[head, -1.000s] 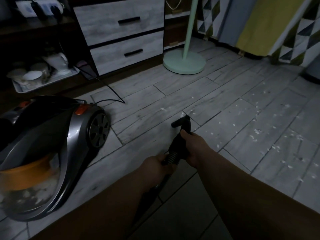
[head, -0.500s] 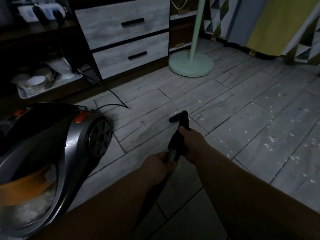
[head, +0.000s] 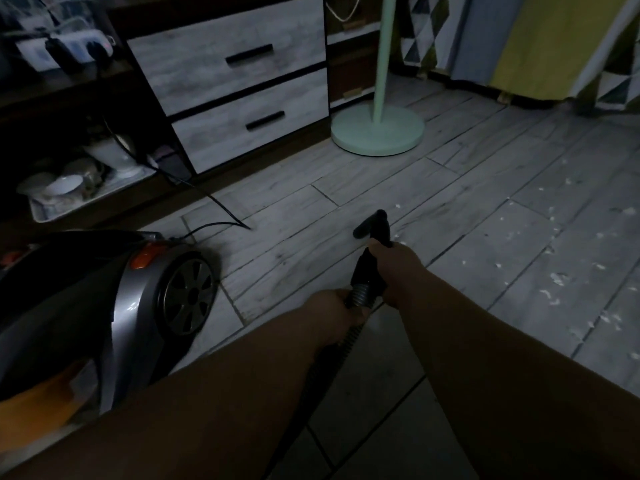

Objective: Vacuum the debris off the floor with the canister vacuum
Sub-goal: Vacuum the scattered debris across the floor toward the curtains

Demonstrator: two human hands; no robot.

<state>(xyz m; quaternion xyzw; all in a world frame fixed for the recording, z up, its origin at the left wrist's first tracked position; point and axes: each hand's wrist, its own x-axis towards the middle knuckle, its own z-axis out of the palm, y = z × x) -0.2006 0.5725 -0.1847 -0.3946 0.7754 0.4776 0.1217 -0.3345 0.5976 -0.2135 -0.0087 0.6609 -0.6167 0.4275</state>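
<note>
steering the nozzle [head: 374,226], right hand [head: 396,268] and left hand [head: 330,311] clenched round the hose [head: 360,296]; next likely swinging right onto debris [head: 554,279]

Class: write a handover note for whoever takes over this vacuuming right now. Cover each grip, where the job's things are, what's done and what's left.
Now: left grip holds the ribbed hose; right grip holds the black handle just ahead, with the nozzle at its tip, low by the floor.
The vacuum sits on the floor to the left.
Done: the boards around the nozzle show only a few flecks.
Left: white debris lies scattered over the floor to the right, not yet reached by the nozzle.
</note>
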